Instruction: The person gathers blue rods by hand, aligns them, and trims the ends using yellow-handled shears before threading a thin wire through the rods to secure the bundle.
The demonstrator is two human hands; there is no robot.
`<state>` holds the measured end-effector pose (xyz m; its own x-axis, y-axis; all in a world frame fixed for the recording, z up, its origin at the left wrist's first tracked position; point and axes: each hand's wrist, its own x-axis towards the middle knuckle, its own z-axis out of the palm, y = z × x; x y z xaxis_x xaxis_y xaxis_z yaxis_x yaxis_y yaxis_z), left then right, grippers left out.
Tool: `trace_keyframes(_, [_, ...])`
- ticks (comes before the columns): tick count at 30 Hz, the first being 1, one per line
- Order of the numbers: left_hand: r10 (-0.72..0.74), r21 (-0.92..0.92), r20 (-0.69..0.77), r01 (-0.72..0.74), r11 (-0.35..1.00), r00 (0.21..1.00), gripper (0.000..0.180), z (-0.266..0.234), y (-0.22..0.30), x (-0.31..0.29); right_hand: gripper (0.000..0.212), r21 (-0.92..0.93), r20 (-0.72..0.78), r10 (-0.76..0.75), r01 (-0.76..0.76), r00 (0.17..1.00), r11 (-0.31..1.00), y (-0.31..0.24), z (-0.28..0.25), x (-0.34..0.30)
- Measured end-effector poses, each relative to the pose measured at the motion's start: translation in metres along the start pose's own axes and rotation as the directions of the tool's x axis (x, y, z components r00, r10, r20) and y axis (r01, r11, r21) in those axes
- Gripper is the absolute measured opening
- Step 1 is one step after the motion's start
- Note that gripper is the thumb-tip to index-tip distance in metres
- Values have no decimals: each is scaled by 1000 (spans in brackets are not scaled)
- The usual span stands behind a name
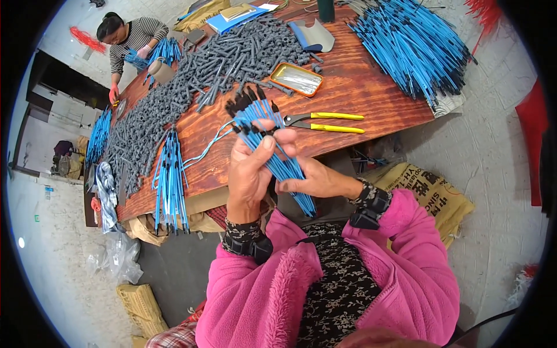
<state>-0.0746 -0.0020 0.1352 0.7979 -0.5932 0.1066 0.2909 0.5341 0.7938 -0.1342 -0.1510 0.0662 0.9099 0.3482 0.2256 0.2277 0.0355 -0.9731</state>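
A bundle of thin blue cables with black ends (284, 167) is in front of me, leaning over the table's near edge. My left hand (250, 168) is closed around it, thumb and fingers near the black ends. Lower down, my right hand (313, 177) wraps the same bundle. Nippers with yellow handles (336, 122) lie on the table just beyond my hands. A pair of loose blue strands (208, 145) runs from the bundle's left side toward another blue bundle (170, 180) at the table's near edge.
Grey plastic pieces (232, 55) are heaped across the wooden table (371, 75). An orange-rimmed tray of thin metal pins (297, 79) sits at the heap's right. A large pile of blue cables (415, 49) covers the far right corner. A co-worker (139, 37) wearing gloves handles cables at the far left.
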Motion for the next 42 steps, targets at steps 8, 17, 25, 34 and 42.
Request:
trace_keyframes(8, [-117, 36, -133, 123, 992, 984, 37, -59, -41, 40, 47, -69, 33, 242, -240, 970, 968, 55, -7, 12])
trace_keyframes(17, [-57, 189, -219, 100, 977, 974, 40, -38, -38, 40, 39, -656, -167, 190, -253, 968, 711, -19, -69, 11])
trace_keyframes(25, [-66, 212, -186, 105, 972, 980, 43, -41, -35, 39, 40, -870, -284, -245, -142, 927, 473, 24, -91, 0])
trace_keyframes(34, [-73, 193, -198, 112, 975, 977, 42, -39, -34, 38, 33, -904, -412, -393, -316, 822, 287, 14, -121, -5])
trace_keyframes(42, [-73, 233, -199, 120, 965, 977, 29, -30, -42, 36, 22, -114, -369, 59, -109, 928, 988, -56, -70, 72])
